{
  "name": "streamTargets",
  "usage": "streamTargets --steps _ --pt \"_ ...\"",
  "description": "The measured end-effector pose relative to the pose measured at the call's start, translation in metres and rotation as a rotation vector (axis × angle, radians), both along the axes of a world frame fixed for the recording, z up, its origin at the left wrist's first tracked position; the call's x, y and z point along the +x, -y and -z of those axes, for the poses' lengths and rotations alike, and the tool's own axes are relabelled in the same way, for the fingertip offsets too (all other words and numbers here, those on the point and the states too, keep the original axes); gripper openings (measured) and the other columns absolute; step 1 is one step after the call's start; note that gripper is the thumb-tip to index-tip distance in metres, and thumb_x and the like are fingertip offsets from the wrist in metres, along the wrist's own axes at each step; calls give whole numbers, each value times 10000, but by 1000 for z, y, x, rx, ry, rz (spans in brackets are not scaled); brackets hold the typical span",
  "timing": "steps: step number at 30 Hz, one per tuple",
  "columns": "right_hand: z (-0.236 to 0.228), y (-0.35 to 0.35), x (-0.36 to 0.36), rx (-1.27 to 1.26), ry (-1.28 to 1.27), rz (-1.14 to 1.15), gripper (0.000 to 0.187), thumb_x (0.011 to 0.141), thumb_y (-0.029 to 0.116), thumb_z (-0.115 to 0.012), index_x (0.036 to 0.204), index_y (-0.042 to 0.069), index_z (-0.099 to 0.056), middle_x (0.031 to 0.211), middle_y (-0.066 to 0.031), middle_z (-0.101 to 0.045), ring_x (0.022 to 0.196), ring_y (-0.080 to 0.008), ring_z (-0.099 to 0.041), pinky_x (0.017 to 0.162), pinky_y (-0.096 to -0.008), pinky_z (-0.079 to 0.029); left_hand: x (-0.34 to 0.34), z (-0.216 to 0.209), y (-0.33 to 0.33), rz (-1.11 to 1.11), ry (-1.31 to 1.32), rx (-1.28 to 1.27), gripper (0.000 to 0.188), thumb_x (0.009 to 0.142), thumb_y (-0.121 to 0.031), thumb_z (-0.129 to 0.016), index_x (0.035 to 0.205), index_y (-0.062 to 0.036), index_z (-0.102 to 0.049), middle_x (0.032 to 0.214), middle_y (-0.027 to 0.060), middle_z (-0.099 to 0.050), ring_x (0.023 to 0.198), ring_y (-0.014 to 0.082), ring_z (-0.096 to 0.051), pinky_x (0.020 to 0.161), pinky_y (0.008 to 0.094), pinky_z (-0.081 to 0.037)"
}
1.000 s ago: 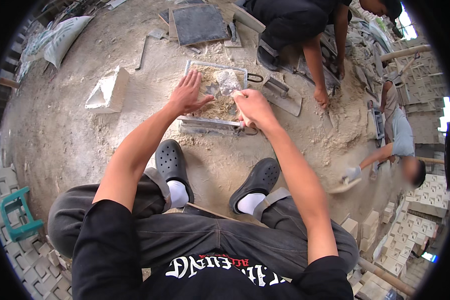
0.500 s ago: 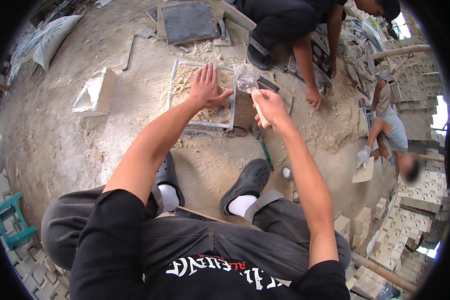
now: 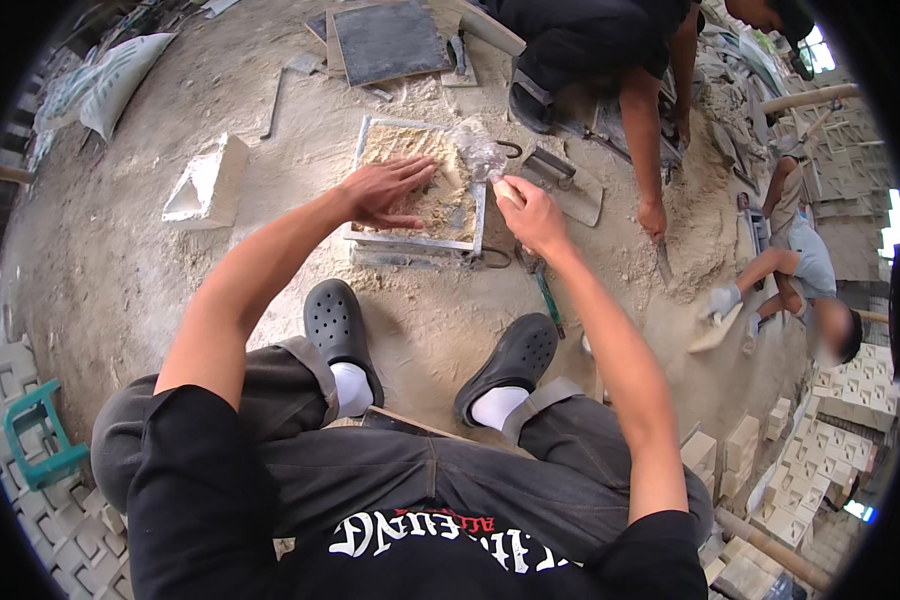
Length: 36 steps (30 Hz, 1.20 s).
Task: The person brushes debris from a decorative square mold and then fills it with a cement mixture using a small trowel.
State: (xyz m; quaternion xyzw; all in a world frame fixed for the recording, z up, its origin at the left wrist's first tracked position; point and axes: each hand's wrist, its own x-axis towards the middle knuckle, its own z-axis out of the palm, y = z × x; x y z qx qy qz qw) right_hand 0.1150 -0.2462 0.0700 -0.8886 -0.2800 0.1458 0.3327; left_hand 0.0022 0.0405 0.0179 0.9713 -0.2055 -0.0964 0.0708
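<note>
A square grey metal mould frame (image 3: pixel 420 243) lies on the ground before me, filled with pale, sandy powder (image 3: pixel 453 195). My left hand (image 3: pixel 390 190) rests flat on the powder near the frame's left side, fingers stretched out. In my right hand (image 3: pixel 536 216), just right of the frame, is a scraper (image 3: pixel 480 152) gripped by its pale handle. Its broad, powder-coated blade lies over the frame's far right corner. Beside it on the right, a flat plate (image 3: pixel 580 200) carries a dark bar-shaped piece (image 3: pixel 550 163).
A white block with a triangular hollow (image 3: pixel 208 185) stands left. Dark square boards (image 3: pixel 390 45) lie at the back, near a hammer (image 3: pixel 458 52). A co-worker (image 3: pixel 580 50) crouches back right; another person (image 3: pixel 810 260) works far right. A green-handled tool (image 3: pixel 548 300) lies near my right shoe.
My left hand has slid toward the frame's left side. The scraper blade has moved left from outside the frame onto its far right corner. The whole view has shifted slightly.
</note>
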Motion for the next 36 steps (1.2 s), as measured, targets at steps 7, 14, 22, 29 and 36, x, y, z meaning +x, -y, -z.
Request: streamTargets --steps 7,14,22,29,36 --pt "-16 3 7 -38 180 -401 366 940 312 -610 1240 117 -690 1065 -189 -726 949 -401 -691 829 -473 -560 -55 6 -11 -106 228 -68 1022 936 -681 -524 1591 19 -173 1661 222 -188 1547 347 -186 1279 420 -164" --pt "-20 36 -9 -45 358 -498 345 916 282 -626 1249 219 -693 950 -82 -713 804 -351 -701 708 -452 -590 -66 16 6 -330 315 -115 1072 914 -694 -552 1583 46 -160 1653 255 -180 1549 370 -166 1274 434 -155" --pt "-18 49 -23 -79 409 -485 413 907 263 -647 1321 259 -651 995 -59 -704 784 -332 -703 680 -446 -597 -51 17 39 -503 263 -105 1379 748 -903 -539 1561 121 -98 1642 303 -147 1552 398 -119 1278 433 -117" --pt "-12 56 -33 -115 394 -505 399 919 239 -650 1318 226 -659 1052 -35 -712 818 -299 -709 674 -417 -595 -60 12 27 -410 223 -118 1416 718 -863 -636 1573 98 -44 1653 284 -125 1558 374 -105 1283 429 -114" --pt "-10 62 -44 -174 377 -530 396 925 214 -651 1321 206 -659 1104 -21 -713 836 -288 -711 674 -401 -593 -80 16 17 -346 297 -54 1355 742 -840 -628 1558 118 -125 1641 277 -191 1551 359 -165 1279 420 -127"
